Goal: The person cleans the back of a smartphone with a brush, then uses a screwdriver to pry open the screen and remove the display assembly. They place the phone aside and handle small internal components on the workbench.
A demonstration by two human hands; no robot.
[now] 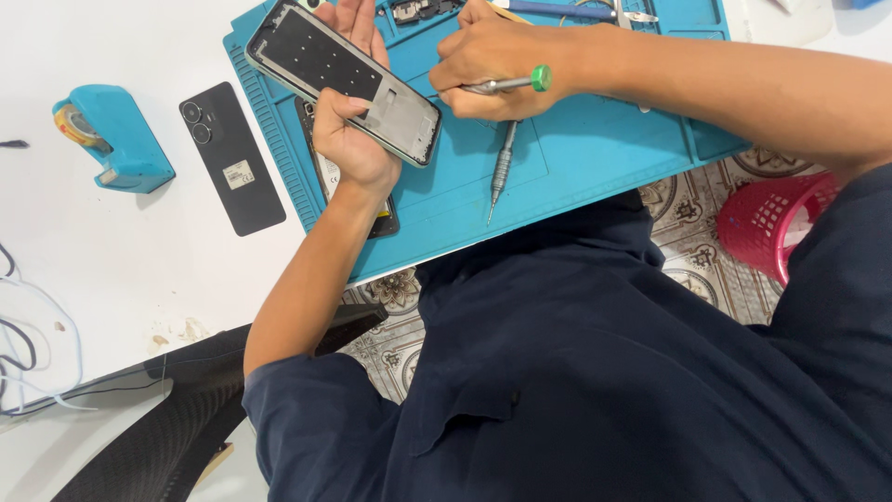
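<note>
Looking down from the head camera, the left hand [346,112] grips a phone frame [344,79], thumb across its near face and fingers behind its far edge, clamped on it and holding it tilted above a blue work mat [576,158]. Beneath that wrist lies another dark phone part [383,218], mostly hidden. The right hand [492,70] is curled shut around a green-capped screwdriver [506,84], whose cap sticks out past the knuckles; its tip is hidden under the fingers. Just below those fingers a second screwdriver [502,167] lies loose on the mat. Well beyond the left fingers, a black back cover [232,158] and a blue tape dispenser [116,139] rest on the white table [111,270].
</note>
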